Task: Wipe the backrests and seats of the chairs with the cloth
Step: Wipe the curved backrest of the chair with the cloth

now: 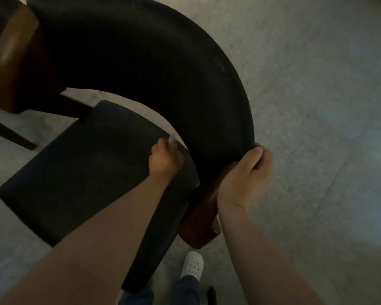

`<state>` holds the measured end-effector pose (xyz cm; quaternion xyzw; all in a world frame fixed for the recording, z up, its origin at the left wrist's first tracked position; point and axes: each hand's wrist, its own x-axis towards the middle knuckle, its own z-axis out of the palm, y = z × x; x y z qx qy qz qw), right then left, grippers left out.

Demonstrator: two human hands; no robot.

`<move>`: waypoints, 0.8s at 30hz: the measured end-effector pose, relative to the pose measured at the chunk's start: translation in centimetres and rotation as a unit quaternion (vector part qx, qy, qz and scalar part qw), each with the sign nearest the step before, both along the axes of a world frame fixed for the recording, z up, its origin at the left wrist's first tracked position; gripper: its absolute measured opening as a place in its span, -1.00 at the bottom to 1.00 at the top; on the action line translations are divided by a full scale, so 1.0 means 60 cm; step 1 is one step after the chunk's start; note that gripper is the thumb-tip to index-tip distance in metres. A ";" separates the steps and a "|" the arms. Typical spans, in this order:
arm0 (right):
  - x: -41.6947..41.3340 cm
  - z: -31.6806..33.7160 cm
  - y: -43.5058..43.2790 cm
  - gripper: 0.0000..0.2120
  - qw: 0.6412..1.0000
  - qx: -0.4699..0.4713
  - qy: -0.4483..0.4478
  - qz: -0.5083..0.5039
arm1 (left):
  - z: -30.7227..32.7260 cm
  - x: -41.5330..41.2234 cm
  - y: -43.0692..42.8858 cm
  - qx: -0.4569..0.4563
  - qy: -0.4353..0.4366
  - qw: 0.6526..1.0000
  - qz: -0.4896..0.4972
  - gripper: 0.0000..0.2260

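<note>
A grey speckled floor (pixel 317 106) fills the right and far side of the scene; the light is dim. On it stands one chair, seen from above. Its black backrest (pixel 163 62) is the biggest thing here, a broad band that curves from a wooden end (pixel 11 62) at the far left round to a second wooden end (pixel 202 221) at the near right. Inside that curve lies the black seat (pixel 86 168), its long run going left and near.

The right grip (pixel 246 172) is clamped on the near right end of the backrest, fingers curled over its edge just above the wood. The left grip (pixel 163 160) sits at the seat's far right edge, just beside the inner face of the backrest, curled round the cloth (pixel 172 140). Only a pale, blurred scrap of cloth shows past the knuckles.

So the cloth lies left of the holding hand, with the backrest between the two. From the cloth, nearly all the seat spreads to the left and near, and the backrest's inner face rises right next to it and arcs away to the far left. Either surface looks reachable by the left grip, and I would judge the right one to be steadying the chair.

A white perforated shoe (pixel 193 264) stands on the floor at the near edge, below the wooden end.
</note>
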<state>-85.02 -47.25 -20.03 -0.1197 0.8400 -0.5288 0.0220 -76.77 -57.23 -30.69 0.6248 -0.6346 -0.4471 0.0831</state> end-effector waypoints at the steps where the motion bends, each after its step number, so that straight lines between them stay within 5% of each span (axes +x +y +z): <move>1: 0.000 0.000 0.000 -0.77 1.000 0.004 0.001 0.001 | 0.008 0.007 -0.005 -0.018 0.024 0.999 0.019 -0.74; 7: -0.001 0.000 0.002 -0.78 1.000 0.014 -0.009 0.001 | 0.171 -0.036 -0.016 -0.239 0.223 0.944 -0.032 -0.67; 12: 0.000 0.003 0.000 -0.75 0.999 0.025 -0.021 -0.005 | 0.248 -0.098 0.002 -0.336 0.212 0.912 -0.107 -0.76; 17: 0.000 0.003 0.000 -0.76 0.999 0.022 -0.022 -0.012 | 0.239 -0.126 -0.008 -0.375 0.102 0.914 -0.115 -0.73; 24: 0.000 0.002 0.000 -0.77 1.000 0.019 -0.020 -0.004 | 0.212 -0.120 -0.001 -0.320 0.182 0.930 0.001 -0.79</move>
